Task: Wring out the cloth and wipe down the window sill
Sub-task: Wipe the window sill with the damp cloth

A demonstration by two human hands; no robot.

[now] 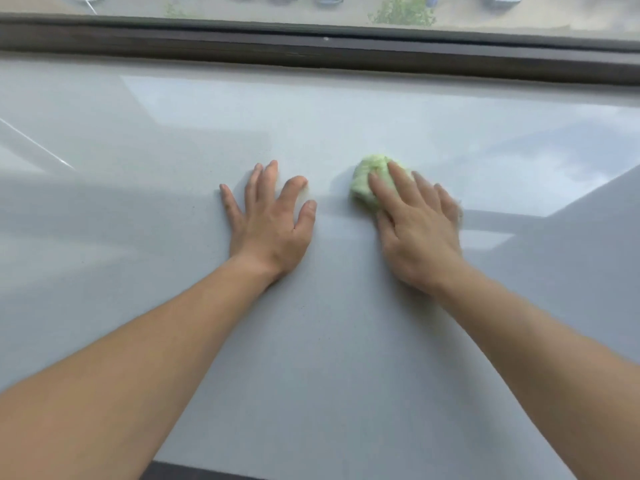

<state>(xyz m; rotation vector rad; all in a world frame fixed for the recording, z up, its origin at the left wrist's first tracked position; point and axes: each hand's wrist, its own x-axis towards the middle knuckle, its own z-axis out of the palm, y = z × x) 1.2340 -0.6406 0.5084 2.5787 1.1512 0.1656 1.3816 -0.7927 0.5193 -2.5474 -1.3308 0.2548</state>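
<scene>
A bunched light-green cloth point(367, 178) lies on the wide, glossy grey window sill point(173, 140), right of centre. My right hand point(415, 230) presses flat on the cloth with straight fingers; much of the cloth is hidden under them, and the hand looks slightly blurred. My left hand point(270, 220) rests palm down on the bare sill just left of the cloth, fingers spread, not touching it.
A dark window frame point(311, 50) runs along the far edge of the sill, with glass above it showing a street and parked cars far below. The sill's near edge point(207, 474) is at the bottom of the view.
</scene>
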